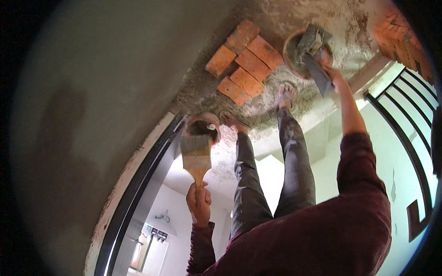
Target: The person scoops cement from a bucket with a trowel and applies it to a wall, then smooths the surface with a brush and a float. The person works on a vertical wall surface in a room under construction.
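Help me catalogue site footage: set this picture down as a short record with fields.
Left hand: grips a wide brush, bristles uppermost in the picture
Right hand: holds a flat grey tool, partly overlapping the round basin in view
Beyond the brush: small bucket, contact unclear
At the basin: another tool, in or over it
Floor: orange bricks laid flat, left of the basin
Upper right: brick stack, black railing
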`<state>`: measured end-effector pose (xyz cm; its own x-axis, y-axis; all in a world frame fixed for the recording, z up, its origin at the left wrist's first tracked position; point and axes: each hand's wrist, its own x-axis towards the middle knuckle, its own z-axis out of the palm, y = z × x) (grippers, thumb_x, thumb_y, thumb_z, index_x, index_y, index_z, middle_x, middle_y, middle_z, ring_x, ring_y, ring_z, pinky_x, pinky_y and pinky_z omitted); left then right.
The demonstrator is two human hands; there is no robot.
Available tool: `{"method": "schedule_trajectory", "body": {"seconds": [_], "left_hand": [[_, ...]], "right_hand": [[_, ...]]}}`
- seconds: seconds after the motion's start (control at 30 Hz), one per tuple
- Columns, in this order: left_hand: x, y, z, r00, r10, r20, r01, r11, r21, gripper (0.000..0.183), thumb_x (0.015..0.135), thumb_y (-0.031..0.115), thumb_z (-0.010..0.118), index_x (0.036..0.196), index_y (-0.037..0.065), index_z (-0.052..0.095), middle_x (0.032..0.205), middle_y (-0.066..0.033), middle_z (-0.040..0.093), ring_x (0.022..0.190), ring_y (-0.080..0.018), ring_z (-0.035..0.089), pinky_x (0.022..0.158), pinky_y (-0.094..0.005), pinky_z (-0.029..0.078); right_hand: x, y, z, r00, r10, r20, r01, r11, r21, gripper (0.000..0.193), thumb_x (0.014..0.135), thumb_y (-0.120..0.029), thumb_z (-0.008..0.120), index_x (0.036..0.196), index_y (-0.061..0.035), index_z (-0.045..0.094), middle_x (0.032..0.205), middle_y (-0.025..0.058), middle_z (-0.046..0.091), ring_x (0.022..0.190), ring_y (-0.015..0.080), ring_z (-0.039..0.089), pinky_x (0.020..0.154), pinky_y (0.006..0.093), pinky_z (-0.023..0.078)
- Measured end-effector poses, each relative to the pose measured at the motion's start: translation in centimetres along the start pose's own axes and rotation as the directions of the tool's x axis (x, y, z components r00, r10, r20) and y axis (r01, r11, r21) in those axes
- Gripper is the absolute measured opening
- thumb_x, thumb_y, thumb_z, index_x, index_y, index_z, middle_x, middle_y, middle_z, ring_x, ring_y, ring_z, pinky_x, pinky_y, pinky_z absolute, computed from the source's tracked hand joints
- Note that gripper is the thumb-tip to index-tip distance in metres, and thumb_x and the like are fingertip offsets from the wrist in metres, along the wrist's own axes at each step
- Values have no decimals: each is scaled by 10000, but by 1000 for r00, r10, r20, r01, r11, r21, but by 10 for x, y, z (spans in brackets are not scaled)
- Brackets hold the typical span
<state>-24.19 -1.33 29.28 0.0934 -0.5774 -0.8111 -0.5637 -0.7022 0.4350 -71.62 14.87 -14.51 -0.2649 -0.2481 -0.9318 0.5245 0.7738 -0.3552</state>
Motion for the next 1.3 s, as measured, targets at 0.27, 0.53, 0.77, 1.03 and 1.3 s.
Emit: {"method": "schedule_trajectory", "body": {"seconds": [0.27, 0.53, 0.77, 1.03, 1.3], "left_hand": [[182, 26, 173, 659, 444, 607, -752, 392, 530, 225, 982, 186, 456, 1107, 44, 578, 859, -227, 613, 858, -450, 591, 702, -515, 450], [323, 10, 445, 402, 363, 840, -821, -262, 507, 250, 933, 123, 489, 1138, 32, 601, 861, -189, 681, 797, -352, 680, 600, -457, 525], [346, -4, 487, 301, 300, 905, -758, -500, 418, 207, 907, 129, 540, 1059, 49, 656, 773, -120, 705, 727, -271, 712, 570, -407, 555], [336, 4, 507, 373, 200, 906, -756, -501, 422, 170, 903, 139, 545, 1000, 59, 660, 801, -130, 712, 750, -275, 714, 575, -405, 552], [330, 24, 460, 390, 325, 861, -865, -192, 464, 255, 913, 140, 533, 1147, 52, 584, 830, -179, 694, 769, -371, 675, 627, -491, 512]], "right_hand": [[-109, 43, -28, 909, -148, -389, 333, 820, 465, 408, 941, -281, 631, 1243, -7, 607, 1039, 32, 667, 870, 139, 606, 780, 283, 476], [-137, 47, -13, 887, -42, -460, 373, 653, 659, 437, 981, -229, 561, 1357, -12, 505, 1194, 99, 627, 1045, 163, 608, 867, 282, 489], [-129, 47, -14, 907, -17, -421, 352, 579, 736, 399, 981, -202, 559, 1331, -14, 528, 1137, 75, 644, 960, 145, 625, 830, 262, 489], [-121, 0, -8, 915, -91, -393, 374, 560, 739, 398, 976, -195, 564, 1318, 7, 534, 1114, 60, 656, 933, 120, 621, 817, 253, 487], [-118, 13, -9, 904, -49, -424, 381, 543, 748, 394, 974, -184, 570, 1323, -4, 538, 1120, 51, 655, 933, 108, 622, 811, 248, 491]]}}
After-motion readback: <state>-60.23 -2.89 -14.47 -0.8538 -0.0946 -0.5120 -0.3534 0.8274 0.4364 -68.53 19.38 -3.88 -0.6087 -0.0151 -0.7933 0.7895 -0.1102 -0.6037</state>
